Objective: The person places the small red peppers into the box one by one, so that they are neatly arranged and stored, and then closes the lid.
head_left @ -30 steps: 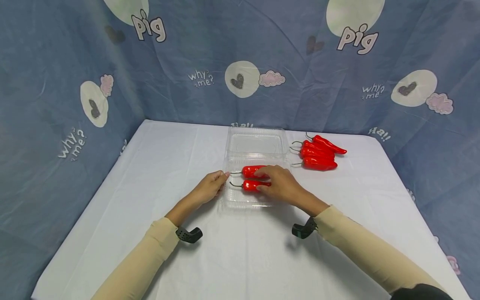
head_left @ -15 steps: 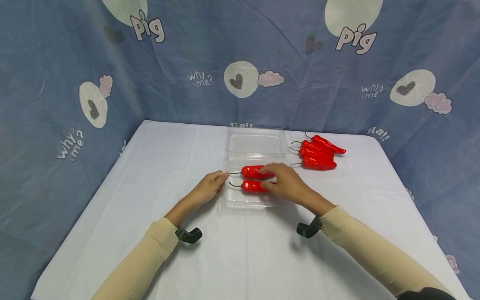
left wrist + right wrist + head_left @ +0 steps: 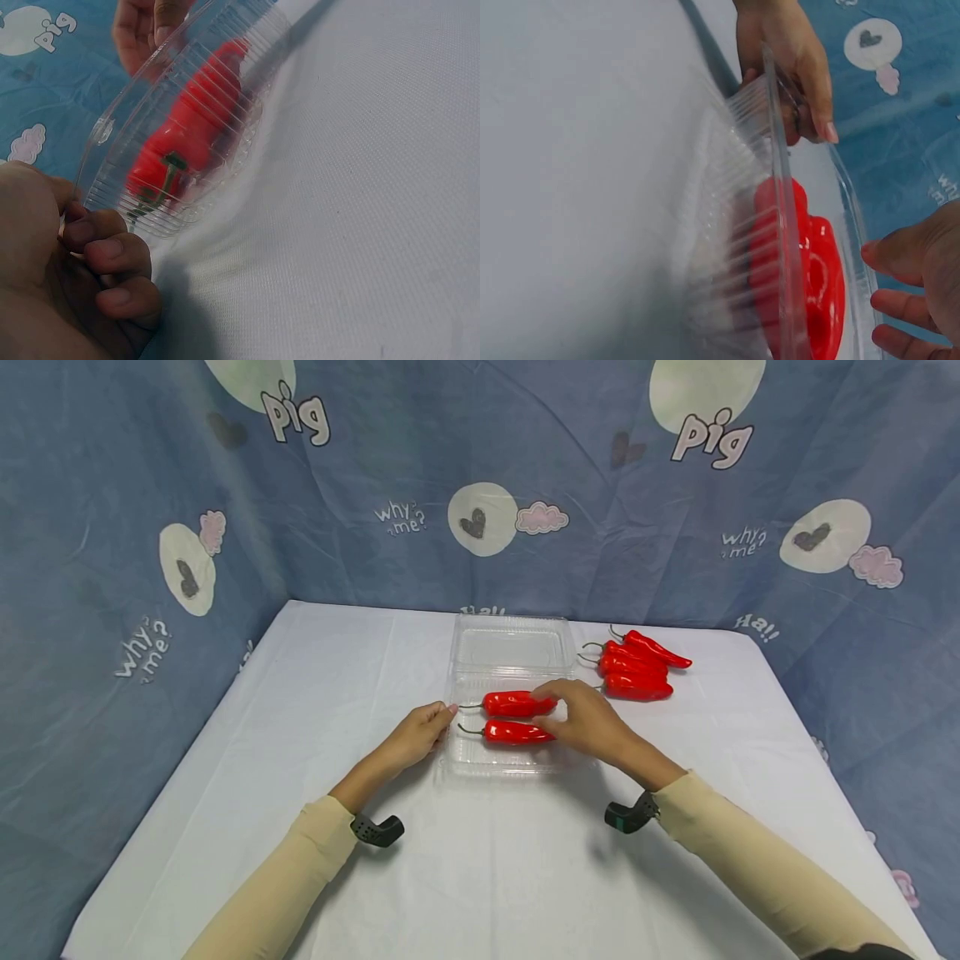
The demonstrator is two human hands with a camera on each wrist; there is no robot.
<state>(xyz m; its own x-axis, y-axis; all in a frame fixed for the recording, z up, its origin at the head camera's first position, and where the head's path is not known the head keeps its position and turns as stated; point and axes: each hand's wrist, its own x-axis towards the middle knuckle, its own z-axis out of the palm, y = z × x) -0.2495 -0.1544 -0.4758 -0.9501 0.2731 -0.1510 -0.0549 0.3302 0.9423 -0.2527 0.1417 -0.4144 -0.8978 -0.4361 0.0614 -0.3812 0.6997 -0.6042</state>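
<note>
A clear plastic clamshell container (image 3: pixel 513 647) lies with its lid folded back on the table. Two red peppers, the far one (image 3: pixel 508 703) and the near one (image 3: pixel 512 732), lie side by side in its base, stems to the left. My left hand (image 3: pixel 417 735) pinches the container's left rim; its other fingers are curled below the edge in the left wrist view. Over the right ends of the peppers hovers my right hand (image 3: pixel 588 718). In the right wrist view its fingers (image 3: pixel 900 307) are spread and loose, apart from the red pepper (image 3: pixel 821 285), holding nothing.
Several more red peppers (image 3: pixel 636 668) lie in a bunch right of the container, near the table's far edge. A white cloth (image 3: pixel 465 868) covers the table. Behind it hangs a blue printed curtain (image 3: pixel 360 560).
My right hand has slid rightward along the peppers and come off them, uncovering more of both. My left hand stays on the container's rim.
</note>
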